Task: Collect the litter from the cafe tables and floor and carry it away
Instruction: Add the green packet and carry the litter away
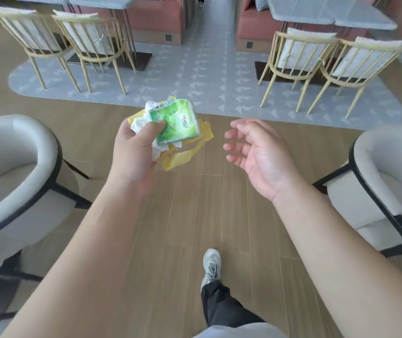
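Head view: left hand [134,145] grips upright tissue pack [174,121]

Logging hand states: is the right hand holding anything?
Empty and open: the right hand shows a bare palm with loosely curled fingers.

I stand in a cafe seating area: marble-topped tables [326,13] with spindle-back chairs [300,57], pink booth benches [158,18], white tub armchairs [12,167], wood-plank floor [195,203].
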### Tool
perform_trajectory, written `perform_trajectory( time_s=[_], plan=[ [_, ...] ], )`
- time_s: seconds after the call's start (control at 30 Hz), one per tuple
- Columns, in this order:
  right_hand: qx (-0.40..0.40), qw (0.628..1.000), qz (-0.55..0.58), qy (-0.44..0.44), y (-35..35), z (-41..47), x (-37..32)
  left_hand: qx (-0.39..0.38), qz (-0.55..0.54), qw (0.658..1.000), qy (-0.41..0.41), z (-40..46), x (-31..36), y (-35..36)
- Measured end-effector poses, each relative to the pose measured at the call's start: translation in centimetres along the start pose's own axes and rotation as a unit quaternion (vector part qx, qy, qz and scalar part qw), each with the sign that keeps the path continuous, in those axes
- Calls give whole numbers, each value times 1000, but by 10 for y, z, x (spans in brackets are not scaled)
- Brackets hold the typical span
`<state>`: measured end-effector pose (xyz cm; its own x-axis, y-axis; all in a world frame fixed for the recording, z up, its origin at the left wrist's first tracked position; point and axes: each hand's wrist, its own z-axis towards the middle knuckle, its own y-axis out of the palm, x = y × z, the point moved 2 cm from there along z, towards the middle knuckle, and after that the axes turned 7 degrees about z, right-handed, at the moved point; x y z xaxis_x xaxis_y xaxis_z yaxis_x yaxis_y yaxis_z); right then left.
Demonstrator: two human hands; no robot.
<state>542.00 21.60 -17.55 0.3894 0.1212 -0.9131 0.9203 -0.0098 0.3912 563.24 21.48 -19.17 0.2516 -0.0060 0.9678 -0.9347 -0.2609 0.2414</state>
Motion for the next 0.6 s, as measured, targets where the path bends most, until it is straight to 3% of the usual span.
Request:
perform_trajectory(
  time_s=[0.23, 0.6],
  plan=[
    [-12, 999, 37, 25, -3, 141, 1, 14, 16, 1000, -12, 129, -10, 38],
    [-33, 998, 62, -1, -12, 326, -76, -1, 36, 999, 1, 301, 27, 129]
  ],
)
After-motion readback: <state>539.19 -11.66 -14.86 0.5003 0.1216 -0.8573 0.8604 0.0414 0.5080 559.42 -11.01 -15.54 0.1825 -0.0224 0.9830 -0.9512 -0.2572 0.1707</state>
